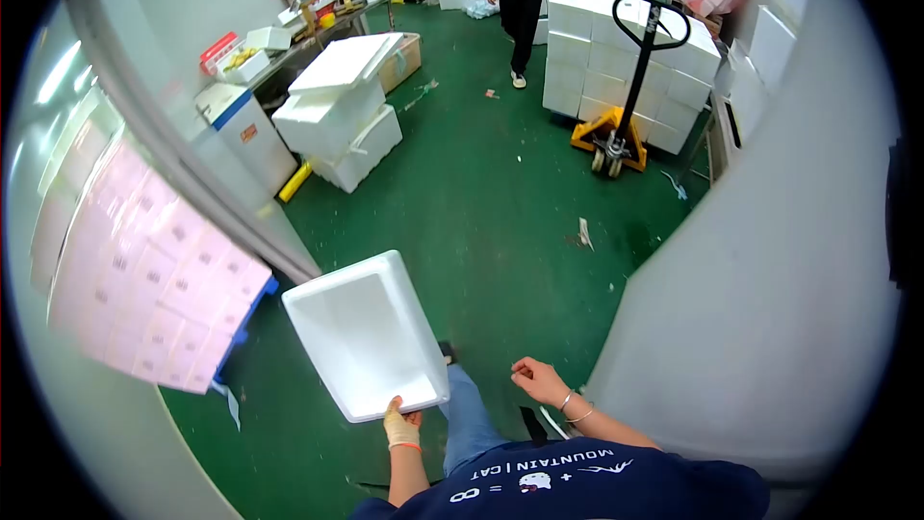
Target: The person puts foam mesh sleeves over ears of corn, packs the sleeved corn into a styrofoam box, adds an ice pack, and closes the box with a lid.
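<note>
An open white foam box (366,337) hangs tilted in front of my legs, its hollow inside facing me. My left hand (402,426), in a pale glove, grips the box's lower edge with the thumb over the rim. To the right of the box, my right hand (539,381) is bare, with a bracelet at the wrist. Its fingers are loosely curled, and it touches neither the box nor the wall; whether anything small lies within them is hidden.
A yellow pallet jack (610,143) stands by stacked white boxes (616,58) ahead right. A person (521,0) walks beyond. More foam boxes (337,120) stand ahead left. Pink-white cartons (154,279) are at left. Walls (712,279) flank the doorway; scraps (584,233) litter the green floor.
</note>
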`<state>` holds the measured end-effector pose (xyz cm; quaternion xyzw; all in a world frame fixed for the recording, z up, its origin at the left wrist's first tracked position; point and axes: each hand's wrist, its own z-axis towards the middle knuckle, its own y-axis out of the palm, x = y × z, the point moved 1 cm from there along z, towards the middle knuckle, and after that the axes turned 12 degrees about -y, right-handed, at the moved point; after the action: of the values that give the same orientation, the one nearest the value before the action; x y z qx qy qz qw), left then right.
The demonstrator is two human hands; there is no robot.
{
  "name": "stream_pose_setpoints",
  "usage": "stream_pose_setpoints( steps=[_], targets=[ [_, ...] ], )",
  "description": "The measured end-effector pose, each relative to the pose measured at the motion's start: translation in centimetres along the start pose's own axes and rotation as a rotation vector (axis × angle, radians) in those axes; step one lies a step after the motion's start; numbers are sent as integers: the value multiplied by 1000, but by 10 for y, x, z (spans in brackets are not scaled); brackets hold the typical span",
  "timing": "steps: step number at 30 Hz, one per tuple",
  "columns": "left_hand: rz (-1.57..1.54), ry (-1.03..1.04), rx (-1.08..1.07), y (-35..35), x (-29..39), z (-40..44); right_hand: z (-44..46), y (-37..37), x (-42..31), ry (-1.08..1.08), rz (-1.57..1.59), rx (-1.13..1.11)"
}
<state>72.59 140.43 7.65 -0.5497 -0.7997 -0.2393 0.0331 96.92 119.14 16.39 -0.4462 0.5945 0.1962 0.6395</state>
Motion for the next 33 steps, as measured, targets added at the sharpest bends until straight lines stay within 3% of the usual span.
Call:
stream_pose_setpoints(
  steps=[6, 9, 11, 13, 16, 18, 20, 23, 25, 27, 29, 31, 33],
  targets=[
    [506, -64, 114, 248, 73, 139, 243, -10, 19, 125, -182, 71],
    [561, -140, 19, 386, 99, 176, 351, -54, -31, 123, -171, 113],
    [612, -166, -48, 480, 110, 187, 426, -79, -54, -21, -147, 284],
    [640, -201, -59, 569, 113, 219, 502, -107, -64, 7, -76, 336],
    [601, -226, -112, 677, 102, 279, 624, -144, -53, -143, -473, 429],
    [370, -154, -177, 747, 94, 300, 708, -156, -57, -72, -507, 389],
    [421, -168, -62, 813, 97, 311, 795, -179, -47, -100, -569, 407],
    [507, -168, 2, 914, 148, 312, 917, -218, -53, -24, -455, 369],
    [617, -167, -113, 988, 180, 326, 1004, -247, -55, -19, -447, 375],
    [690, -163, -232, 1048, 203, 375, 1105, -268, -24, 201, -416, 347],
    [726, -122, -525, 1117, 231, 406, 1207, -288, 41, 172, -388, 503],
    [722, -136, -538, 1178, 266, 450, 1291, -314, 75, 289, -22, 478],
    [821, -108, -477, 1249, 300, 499, 1345, -337, 69, 359, 143, 463]
  ],
)
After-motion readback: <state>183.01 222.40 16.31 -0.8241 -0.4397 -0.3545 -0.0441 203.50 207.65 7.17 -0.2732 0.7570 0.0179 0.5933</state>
